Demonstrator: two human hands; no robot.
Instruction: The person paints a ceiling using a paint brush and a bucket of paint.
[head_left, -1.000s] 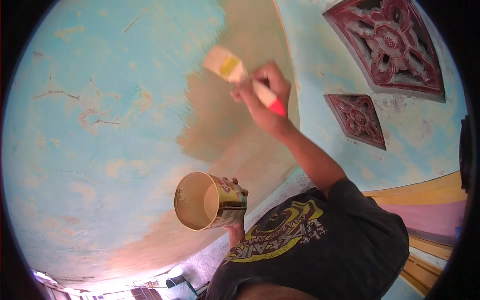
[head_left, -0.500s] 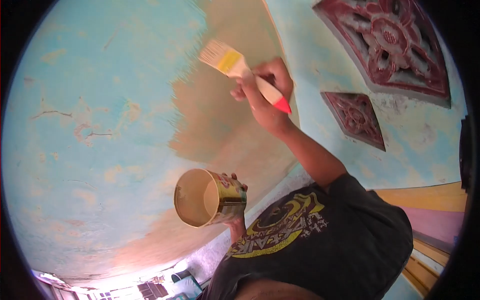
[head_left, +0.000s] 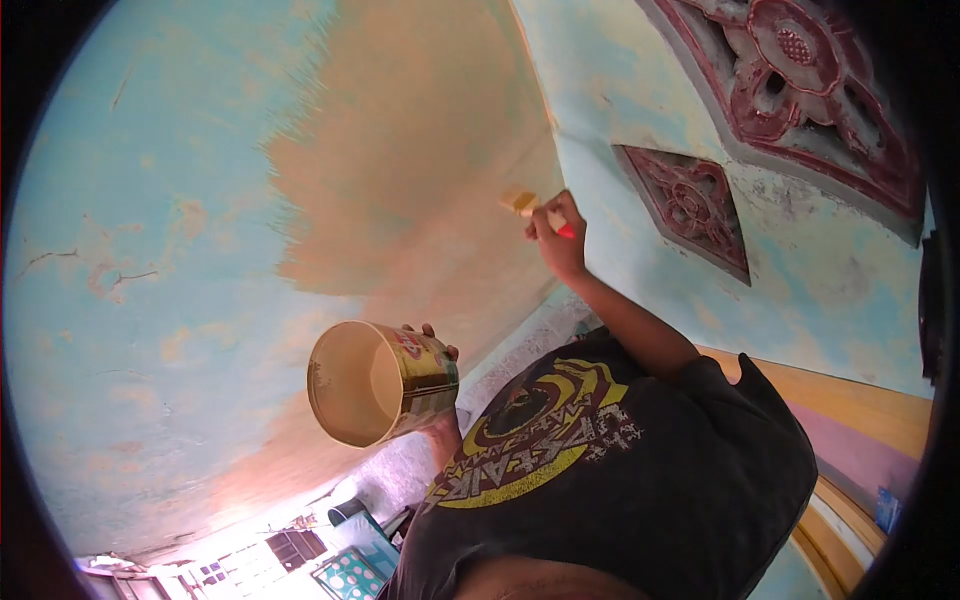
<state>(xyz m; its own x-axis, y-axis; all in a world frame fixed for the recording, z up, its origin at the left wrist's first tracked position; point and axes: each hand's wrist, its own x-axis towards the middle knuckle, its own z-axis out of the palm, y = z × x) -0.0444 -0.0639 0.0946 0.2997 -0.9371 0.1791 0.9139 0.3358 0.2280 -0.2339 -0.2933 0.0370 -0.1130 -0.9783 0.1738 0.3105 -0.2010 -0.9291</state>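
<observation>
My right hand (head_left: pixel 562 240) is closed around the handle of a paintbrush (head_left: pixel 522 203), whose red handle end shows below the fingers. The bristles look blurred and lie over the brown-painted part of the wall (head_left: pixel 410 150), near the corner. Lower down, my left hand (head_left: pixel 430 332) supports a paint can (head_left: pixel 425 375) with a printed label, fingers wrapped round its far side. The can is tilted with its mouth toward the left, and light tan paint (head_left: pixel 385 380) shows inside. Uneven brush strokes edge the brown area against the light blue wall (head_left: pixel 170 330).
Right of the corner, a blue wall holds a small red carved vent block (head_left: pixel 690 205) and a larger one (head_left: pixel 790 60). Yellow and purple bands (head_left: pixel 840 425) run below. A dotted teal item (head_left: pixel 350 575) and a dark round container (head_left: pixel 347 512) stand at the bottom.
The brush in my right hand has moved down and right, from the left part of the brown area toward the corner. The view has shifted, and the can appears slightly further left.
</observation>
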